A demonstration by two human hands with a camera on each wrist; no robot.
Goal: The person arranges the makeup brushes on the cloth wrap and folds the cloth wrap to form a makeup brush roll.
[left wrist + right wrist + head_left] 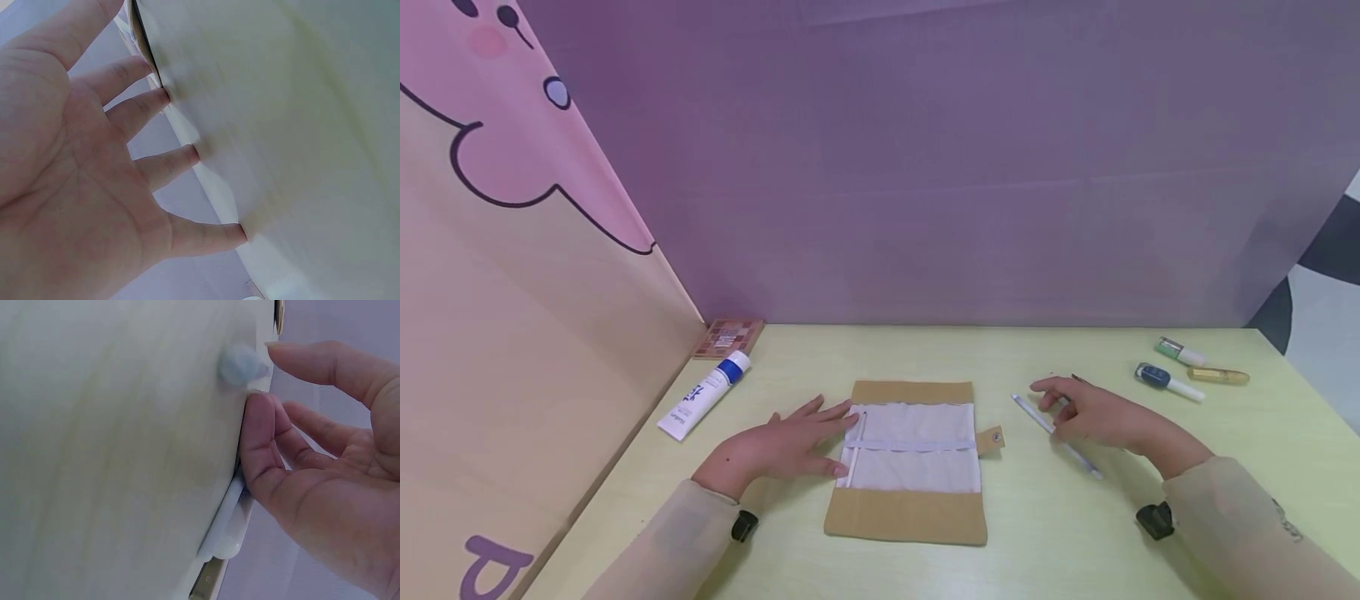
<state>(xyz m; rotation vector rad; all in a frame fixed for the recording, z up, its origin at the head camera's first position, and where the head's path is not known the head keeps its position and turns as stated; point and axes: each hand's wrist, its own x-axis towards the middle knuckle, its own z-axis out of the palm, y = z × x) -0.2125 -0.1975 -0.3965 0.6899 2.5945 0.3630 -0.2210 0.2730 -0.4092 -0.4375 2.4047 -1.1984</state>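
Observation:
A brown fabric roll-up case [906, 517] lies unfolded on the table, its white lining [917, 471] crossed by a pale band [925, 446]. A thin white stick [855, 458] is tucked under the band at the left. My left hand [782, 446] rests on the case's left edge, fingers spread; the left wrist view shows its palm [75, 169]. Over a slim white pen-like stick [1082, 461] on the table is my right hand [1097, 417]. In the right wrist view, a blurred pale rounded end [240, 365] appears between thumb and bent fingers [257, 428], which stand apart.
A white tube with a blue band [703, 397] and a checkered box [730, 337] lie at the left. To the right are a green-and-white tube [1180, 352], a blue-and-white one [1168, 382] and a gold one [1219, 377]. A snap tab [990, 440] sticks out from the case.

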